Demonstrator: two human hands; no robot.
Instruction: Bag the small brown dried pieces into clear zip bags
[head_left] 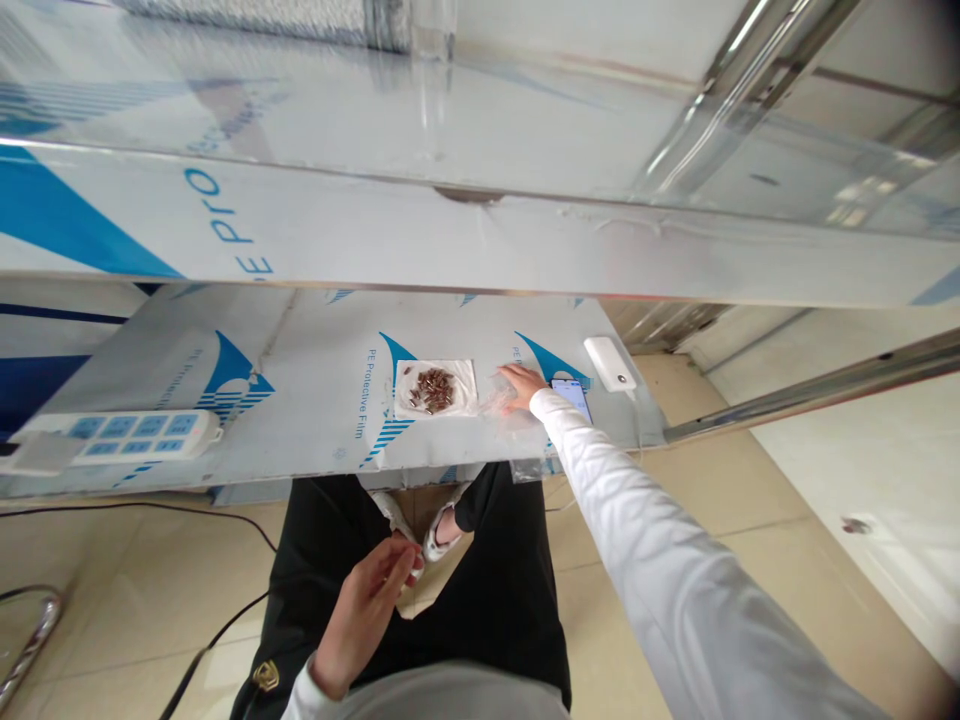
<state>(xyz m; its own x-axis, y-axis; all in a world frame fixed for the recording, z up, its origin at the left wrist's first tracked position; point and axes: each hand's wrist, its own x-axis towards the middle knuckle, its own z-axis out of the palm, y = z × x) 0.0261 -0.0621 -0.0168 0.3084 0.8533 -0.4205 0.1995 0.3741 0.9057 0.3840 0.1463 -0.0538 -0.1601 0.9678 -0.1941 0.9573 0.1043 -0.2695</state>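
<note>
My right hand point(523, 388) reaches onto the workbench and rests at a crumpled clear plastic bag point(491, 402), its fingers stretched out and apart. Just left of the bag lies a shallow white tray point(469, 385) holding a heap of small, shiny brown pieces point(433, 390), too small to name. A phone point(571, 398) with its screen lit lies by my right wrist. Over my lap, my left hand point(364, 612) is closed, thumb and fingertips pressed together. Whatever may be between those fingertips cannot be made out.
A white power strip point(150, 435) lies at the bench's left end. At the right end is a white device point(610, 364) with a cable. A film-covered shelf point(450, 240) crosses above the bench point(315, 400). A metal rail point(817, 385) extends right; a black cable point(225, 630) hangs lower left.
</note>
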